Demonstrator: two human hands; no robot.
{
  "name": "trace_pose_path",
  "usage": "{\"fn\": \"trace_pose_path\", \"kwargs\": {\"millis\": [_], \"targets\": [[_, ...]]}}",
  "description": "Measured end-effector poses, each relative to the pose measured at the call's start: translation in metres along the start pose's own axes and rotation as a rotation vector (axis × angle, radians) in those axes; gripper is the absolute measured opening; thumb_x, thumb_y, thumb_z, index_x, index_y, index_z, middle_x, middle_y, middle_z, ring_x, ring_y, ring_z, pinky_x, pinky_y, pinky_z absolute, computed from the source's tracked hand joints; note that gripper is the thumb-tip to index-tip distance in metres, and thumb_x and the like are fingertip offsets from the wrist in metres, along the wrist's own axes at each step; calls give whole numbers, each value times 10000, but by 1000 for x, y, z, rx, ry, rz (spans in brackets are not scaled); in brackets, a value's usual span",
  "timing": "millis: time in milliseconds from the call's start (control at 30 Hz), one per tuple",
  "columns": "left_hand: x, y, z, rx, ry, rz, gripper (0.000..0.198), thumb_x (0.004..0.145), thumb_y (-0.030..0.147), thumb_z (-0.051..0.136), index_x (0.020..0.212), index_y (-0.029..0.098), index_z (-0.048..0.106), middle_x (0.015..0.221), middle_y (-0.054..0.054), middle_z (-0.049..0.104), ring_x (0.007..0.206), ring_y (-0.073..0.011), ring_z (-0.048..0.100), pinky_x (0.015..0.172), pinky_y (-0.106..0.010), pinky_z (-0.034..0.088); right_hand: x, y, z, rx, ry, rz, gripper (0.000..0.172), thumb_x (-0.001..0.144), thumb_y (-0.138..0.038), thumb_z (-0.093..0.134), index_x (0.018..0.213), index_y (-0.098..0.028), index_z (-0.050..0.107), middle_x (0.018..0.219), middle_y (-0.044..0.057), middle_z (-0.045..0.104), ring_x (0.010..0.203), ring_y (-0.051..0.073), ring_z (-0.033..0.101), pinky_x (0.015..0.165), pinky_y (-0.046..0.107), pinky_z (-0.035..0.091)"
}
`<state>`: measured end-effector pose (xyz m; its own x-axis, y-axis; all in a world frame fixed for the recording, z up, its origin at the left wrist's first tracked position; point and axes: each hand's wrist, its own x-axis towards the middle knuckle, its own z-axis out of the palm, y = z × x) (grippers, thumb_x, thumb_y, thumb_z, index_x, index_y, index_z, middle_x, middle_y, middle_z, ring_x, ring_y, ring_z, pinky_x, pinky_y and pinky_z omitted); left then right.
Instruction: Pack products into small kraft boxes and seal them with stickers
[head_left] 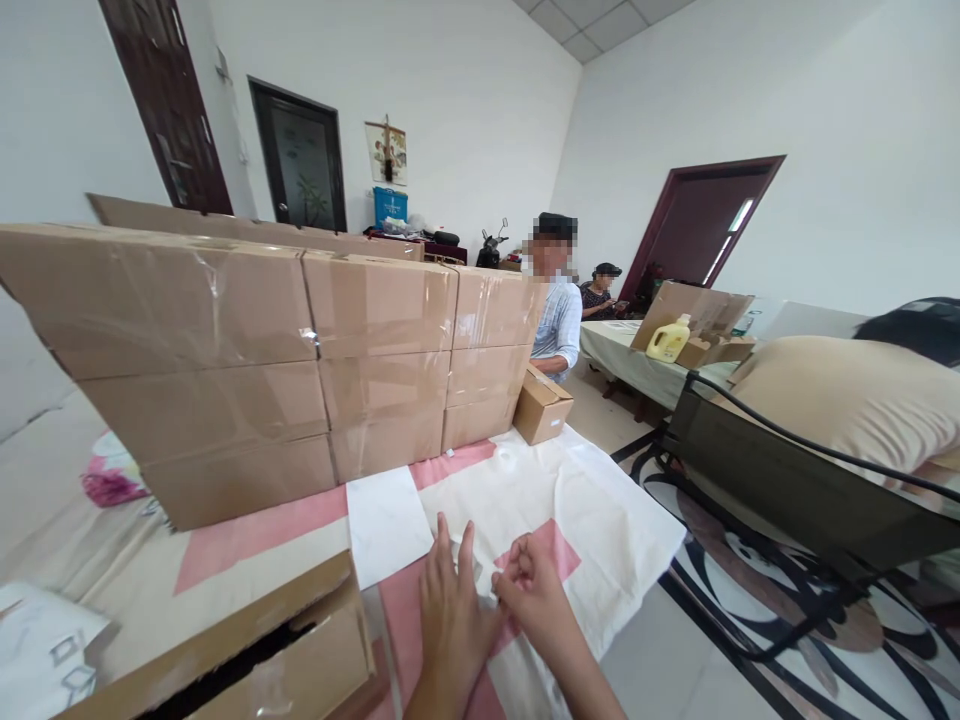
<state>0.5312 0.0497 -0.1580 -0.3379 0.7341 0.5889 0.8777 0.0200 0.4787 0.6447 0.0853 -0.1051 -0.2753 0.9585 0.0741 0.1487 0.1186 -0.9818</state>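
Observation:
Over the cloth-covered table, my left hand (456, 600) is raised with its index and middle fingers stretched up and apart. Close on its right, my right hand (531, 590) is closed in a pinch, its thumb and fingertips pressed together. A small whitish piece (477, 572) shows between the two hands, too small and blurred to name. Whether the right fingertips grip it is not clear. A white sheet of paper (386, 525) lies flat just beyond my left hand. An opened cardboard box (277, 660) stands at the near left, a dark slit showing between its flaps.
Stacked taped cartons (382, 360) form a wall along the table's far side. A small carton (543, 405) sits at its right end. White packaging (37, 640) lies at left. Other people sit beyond, one in a dark folding chair (780, 480) at right. The tablecloth (607, 500) hangs over the right edge.

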Motion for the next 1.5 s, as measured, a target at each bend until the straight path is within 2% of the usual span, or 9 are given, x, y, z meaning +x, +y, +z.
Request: {"fn": "trace_pose_path", "kwargs": {"millis": [133,267,467,600,733,900,1200,1333,1500], "targets": [[2,1,0,-19,-15,-7,789,864,351,690,1553,203,333,1699,-212,157,1434,-398,423,1055,-537,476,-1,-3,-18,-107,24,-34,246,743,-262,643,745,-238,399,620,-81,404,583,110,404,584,255,304],[5,2,-3,-22,-25,-17,830,817,331,739,1540,192,356,1686,-223,198,1416,-399,448,1056,-525,479,-1,1,-27,-117,-16,-3,210,703,-269,640,742,-234,437,588,-96,345,559,105,362,568,251,284],[7,5,-8,-9,-24,-1,731,857,340,695,1511,170,416,1669,-225,242,1388,-401,468,1053,-526,483,1,-3,-29,-50,-120,138,196,698,-289,636,858,-177,634,589,-60,522,553,112,445,555,239,301],[8,6,-11,-6,-32,-4,713,849,319,702,1497,165,446,1657,-220,268,1388,-406,463,1070,-536,472,5,-13,-32,-44,-187,247,184,672,-277,687,820,-168,696,552,-54,562,530,99,454,542,228,296],[8,7,-14,-19,-45,-3,649,892,330,656,1487,164,457,1650,-215,280,1410,-398,444,1089,-535,459,6,-17,-36,-44,-205,276,178,674,-318,734,749,-165,684,567,-37,595,536,99,475,526,223,301],[8,8,-15,-41,-60,-11,679,860,301,693,1477,145,456,1640,-215,300,1430,-393,423,1123,-528,438,6,-10,-38,-79,-233,290,207,688,-329,760,722,-145,670,583,-26,597,552,91,462,530,220,284],[6,5,-11,-68,-17,-8,714,818,341,742,1466,186,484,1624,-189,340,1390,-382,464,1106,-532,463,10,-4,-46,-143,-352,310,417,713,-523,792,686,-130,655,552,-37,520,518,68,380,518,231,241],[7,4,-11,-82,-23,-10,778,777,358,787,1468,180,477,1621,-201,343,1401,-393,453,1108,-536,458,10,-8,-40,-149,-334,306,462,693,-564,775,605,-156,577,500,-42,484,480,65,356,499,235,224],[9,4,-16,-82,-35,-2,818,753,388,800,1468,161,473,1607,-220,354,1389,-396,469,1103,-517,457,8,-31,-30,-172,-259,304,343,651,-446,764,613,-169,565,503,-41,513,485,71,411,499,229,259]]}}
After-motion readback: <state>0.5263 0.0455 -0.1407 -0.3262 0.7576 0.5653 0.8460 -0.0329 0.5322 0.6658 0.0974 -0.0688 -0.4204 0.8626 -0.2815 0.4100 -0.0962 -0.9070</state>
